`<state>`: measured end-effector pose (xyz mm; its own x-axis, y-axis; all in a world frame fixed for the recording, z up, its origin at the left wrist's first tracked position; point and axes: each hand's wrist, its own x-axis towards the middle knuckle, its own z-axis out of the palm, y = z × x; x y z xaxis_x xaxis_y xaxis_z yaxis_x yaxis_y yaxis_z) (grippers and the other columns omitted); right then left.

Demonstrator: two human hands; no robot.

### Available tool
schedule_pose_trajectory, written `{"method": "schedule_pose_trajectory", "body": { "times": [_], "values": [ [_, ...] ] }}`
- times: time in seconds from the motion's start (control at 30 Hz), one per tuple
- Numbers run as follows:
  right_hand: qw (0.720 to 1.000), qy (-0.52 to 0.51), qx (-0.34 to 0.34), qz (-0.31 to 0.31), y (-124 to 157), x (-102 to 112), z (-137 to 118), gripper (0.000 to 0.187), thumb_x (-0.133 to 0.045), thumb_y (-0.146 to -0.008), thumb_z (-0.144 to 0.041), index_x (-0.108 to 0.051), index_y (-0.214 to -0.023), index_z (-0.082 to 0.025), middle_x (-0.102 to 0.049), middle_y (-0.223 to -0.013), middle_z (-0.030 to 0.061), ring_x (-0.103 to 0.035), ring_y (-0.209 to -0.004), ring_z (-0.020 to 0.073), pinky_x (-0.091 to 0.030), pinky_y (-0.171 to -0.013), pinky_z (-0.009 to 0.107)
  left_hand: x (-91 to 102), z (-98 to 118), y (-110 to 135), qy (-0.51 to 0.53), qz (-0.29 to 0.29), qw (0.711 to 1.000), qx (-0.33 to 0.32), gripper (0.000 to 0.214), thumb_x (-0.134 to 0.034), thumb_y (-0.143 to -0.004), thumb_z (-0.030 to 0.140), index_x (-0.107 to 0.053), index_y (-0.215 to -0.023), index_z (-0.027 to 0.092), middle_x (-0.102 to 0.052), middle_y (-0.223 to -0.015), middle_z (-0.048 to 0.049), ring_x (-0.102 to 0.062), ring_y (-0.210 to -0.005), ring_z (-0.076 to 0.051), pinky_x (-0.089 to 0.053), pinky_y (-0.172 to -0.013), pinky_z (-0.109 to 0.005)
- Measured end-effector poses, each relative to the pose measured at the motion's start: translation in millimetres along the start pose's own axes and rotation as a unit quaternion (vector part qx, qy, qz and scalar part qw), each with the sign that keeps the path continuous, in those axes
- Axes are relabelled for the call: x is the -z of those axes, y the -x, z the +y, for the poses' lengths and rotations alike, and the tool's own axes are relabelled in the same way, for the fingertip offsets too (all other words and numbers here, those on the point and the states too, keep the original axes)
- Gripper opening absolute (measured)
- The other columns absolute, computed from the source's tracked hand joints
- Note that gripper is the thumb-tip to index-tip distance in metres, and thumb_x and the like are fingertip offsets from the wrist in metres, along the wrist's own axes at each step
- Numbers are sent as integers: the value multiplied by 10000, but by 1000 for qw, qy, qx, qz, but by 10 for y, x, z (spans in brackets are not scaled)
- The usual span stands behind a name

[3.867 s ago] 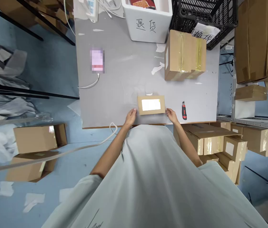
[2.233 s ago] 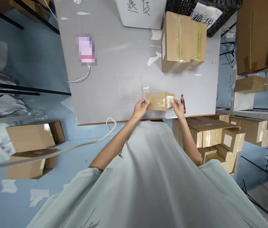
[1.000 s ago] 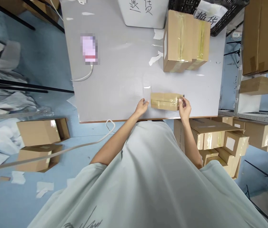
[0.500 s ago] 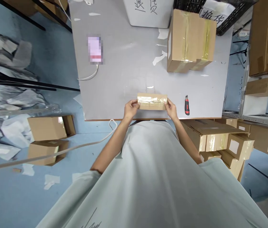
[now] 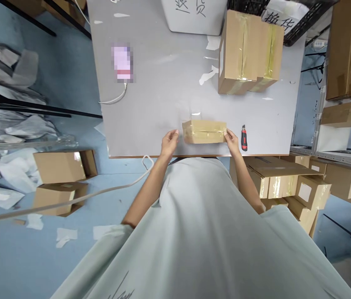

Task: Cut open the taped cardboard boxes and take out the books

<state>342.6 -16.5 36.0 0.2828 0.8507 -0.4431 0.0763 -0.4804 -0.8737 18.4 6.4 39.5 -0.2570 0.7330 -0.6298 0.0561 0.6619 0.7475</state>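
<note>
Flat near the table (image 5: 150,124) edge: small taped box (image 5: 204,131). right hand (image 5: 232,141) touches its right end, likely steadying it; clasp unclear. left hand (image 5: 169,143) open, just clear.

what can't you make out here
Head view, pink rectangular object on the grey table: pixelated, no detail.
Head view, white foam bin: cut by the top edge, handwriting incomplete.
Head view, small taped brown cardboard box: underside hidden by the box itself.
Head view, right hand: too small to tell whether its fingers grip the box.
</note>
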Motion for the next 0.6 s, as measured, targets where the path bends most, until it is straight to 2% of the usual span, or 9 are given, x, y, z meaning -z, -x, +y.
{"method": "schedule_pose_trajectory", "body": {
  "times": [0.07,0.13,0.2,0.27,0.37,0.47,0.6],
  "values": [
    [997,38,5,65,23,155,11,1077,-688,-869,-942,-755,-1495,-68,-727,-1586,315,-715,-1508,378,-518,-1348,573,-84,19,11,-2,-10,1000,25,454,-850,-952,604,-781,-1181,217,-779,-1490,-196,-765,-1370,-321,-651,-1124,-460],
    [992,66,16,106,93,278,-33,996,-650,-926,-910,-761,-1498,-102,-738,-1573,294,-707,-1512,384,-530,-1335,602,-207,60,50,7,-68,997,22,502,-875,-929,642,-794,-1167,208,-785,-1498,-200,-764,-1382,-336,-640,-1150,-479],
    [993,64,30,99,203,337,-132,921,-651,-968,-879,-770,-1506,-141,-744,-1586,255,-694,-1532,384,-542,-1330,604,-359,120,117,21,-149,989,-5,624,-885,-882,757,-819,-1164,204,-829,-1418,-184,-775,-1350,-347,-639,-1152,-494],
    [996,52,36,69,321,322,-265,865,-700,-973,-863,-798,-1483,-171,-761,-1583,218,-684,-1549,390,-552,-1333,589,-513,197,194,31,-203,978,-27,743,-905,-804,847,-842,-1176,207,-863,-1334,-161,-785,-1307,-356,-646,-1132,-498],
    [997,52,19,51,443,202,-453,823,-812,-905,-859,-853,-1400,-204,-807,-1519,172,-706,-1521,412,-575,-1323,591,-656,334,295,26,-199,979,-46,778,-961,-724,835,-854,-1150,193,-880,-1237,-151,-808,-1218,-360,-669,-1060,-483],
    [998,47,17,35,472,34,-555,798,-841,-879,-859,-879,-1337,-206,-846,-1443,148,-759,-1446,412,-600,-1304,592,-578,457,355,-2,-168,981,-93,704,-954,-770,776,-861,-1127,177,-879,-1211,-146,-823,-1173,-361,-682,-1015,-463],
    [998,-19,40,-55,442,-267,-540,778,-809,-900,-879,-886,-1304,-219,-860,-1430,117,-783,-1418,393,-589,-1320,568,-202,502,360,-41,-121,981,-144,676,-938,-801,724,-871,-1187,174,-873,-1268,-147,-840,-1133,-365,-691,-978,-454]
  ]
}}
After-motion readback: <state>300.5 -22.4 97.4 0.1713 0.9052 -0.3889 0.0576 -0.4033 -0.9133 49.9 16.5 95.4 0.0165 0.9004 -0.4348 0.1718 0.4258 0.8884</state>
